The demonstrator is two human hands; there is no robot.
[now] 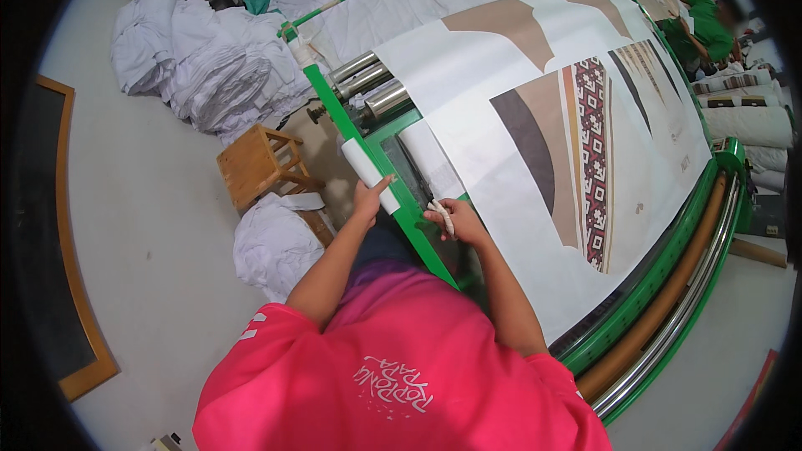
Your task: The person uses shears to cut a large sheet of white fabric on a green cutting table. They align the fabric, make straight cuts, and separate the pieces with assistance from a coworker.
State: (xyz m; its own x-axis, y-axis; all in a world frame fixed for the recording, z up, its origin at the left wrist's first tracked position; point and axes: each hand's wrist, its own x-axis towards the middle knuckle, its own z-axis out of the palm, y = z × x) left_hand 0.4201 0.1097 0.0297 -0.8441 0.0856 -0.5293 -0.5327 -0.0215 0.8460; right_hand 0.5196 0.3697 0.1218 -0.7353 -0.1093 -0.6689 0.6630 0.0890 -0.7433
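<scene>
My right hand is closed round the pale, wrapped handles of a pair of scissors. Their long dark blades point away from me, beside a white strip lying inside the machine's edge. My left hand grips the near end of a white roll that rests along the green side rail; some of its fingers are hidden. To the right of the scissors, a wide white sheet printed with brown, black and patterned shapes is spread over the machine.
Metal rollers sit at the machine's left end, and a brown tube runs along its right side. A wooden stool and piles of white cloth stand left. A person in green is at the far right.
</scene>
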